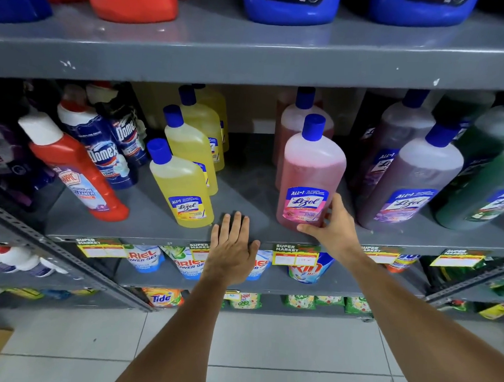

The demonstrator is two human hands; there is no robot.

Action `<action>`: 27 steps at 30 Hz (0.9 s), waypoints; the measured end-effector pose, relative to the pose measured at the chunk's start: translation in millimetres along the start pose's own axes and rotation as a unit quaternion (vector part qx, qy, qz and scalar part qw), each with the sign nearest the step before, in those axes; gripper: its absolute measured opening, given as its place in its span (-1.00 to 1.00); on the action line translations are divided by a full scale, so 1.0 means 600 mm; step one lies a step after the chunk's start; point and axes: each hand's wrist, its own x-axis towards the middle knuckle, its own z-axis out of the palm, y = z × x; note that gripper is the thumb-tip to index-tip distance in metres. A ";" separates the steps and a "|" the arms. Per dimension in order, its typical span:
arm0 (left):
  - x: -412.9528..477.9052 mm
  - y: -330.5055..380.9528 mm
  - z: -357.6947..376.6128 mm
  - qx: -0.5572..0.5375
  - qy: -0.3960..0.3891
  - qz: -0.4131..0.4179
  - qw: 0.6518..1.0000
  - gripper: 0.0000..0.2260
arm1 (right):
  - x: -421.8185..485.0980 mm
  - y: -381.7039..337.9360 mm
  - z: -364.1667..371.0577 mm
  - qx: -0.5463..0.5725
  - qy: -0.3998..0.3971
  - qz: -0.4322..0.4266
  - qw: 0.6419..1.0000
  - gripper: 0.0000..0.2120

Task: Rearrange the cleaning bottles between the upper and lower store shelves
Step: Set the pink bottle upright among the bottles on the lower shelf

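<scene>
A pink Lizol bottle (pixel 311 170) with a blue cap stands upright at the front of the grey middle shelf (pixel 245 190). My right hand (pixel 332 224) wraps its lower right side, thumb under the label. My left hand (pixel 232 245) lies flat and open on the shelf's front edge, in the gap between the pink bottle and the front yellow Lizol bottle (pixel 181 187). A row of yellow Lizol bottles (pixel 195 135) runs back behind it. A second pink bottle (pixel 301 120) stands behind the held one.
Red Harpic bottle (pixel 76 170) and blue Domex bottles (pixel 106 154) lean at the left. Purple (pixel 412 181) and green Lizol bottles (pixel 485 179) fill the right. Big red (pixel 132 0) and blue jugs (pixel 289 6) sit on the upper shelf. Detergent pouches (pixel 188 263) fill lower shelves above the tiled floor.
</scene>
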 end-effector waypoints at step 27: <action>-0.017 0.014 0.001 -0.056 0.108 0.004 0.993 -0.37 | -0.051 0.020 -0.043 -0.014 -0.010 0.004 1.000 -0.29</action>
